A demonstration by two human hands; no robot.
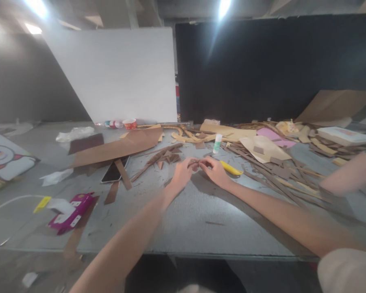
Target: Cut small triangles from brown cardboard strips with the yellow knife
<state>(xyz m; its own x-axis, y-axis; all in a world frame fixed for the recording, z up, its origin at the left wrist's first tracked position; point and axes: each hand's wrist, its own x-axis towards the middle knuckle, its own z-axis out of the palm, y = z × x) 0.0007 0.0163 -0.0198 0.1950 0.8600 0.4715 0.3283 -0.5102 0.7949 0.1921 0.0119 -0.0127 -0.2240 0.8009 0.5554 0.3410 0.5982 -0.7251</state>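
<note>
Over the middle of the grey table, my left hand point(183, 170) and my right hand point(215, 170) meet with fingertips pinched together. Between them is a small dark brown piece point(198, 162), mostly hidden by the fingers; it looks like paper or thin card. A yellow curved object point(232, 168), like a tool handle, lies just right of my right hand. Behind it stands a white and green glue stick point(217, 143), upright. To the left of my left hand is a pile of folded brown pieces point(164, 156), some joined into a leaf-like strip.
A phone point(112, 171) lies partly under brown card strips point(122, 148) on the left. Nearer is a purple power strip point(71, 213) with a white cable. Loose brown strips point(271, 173) spread over the right. At the right edge another person's blurred arm point(350, 175) reaches in.
</note>
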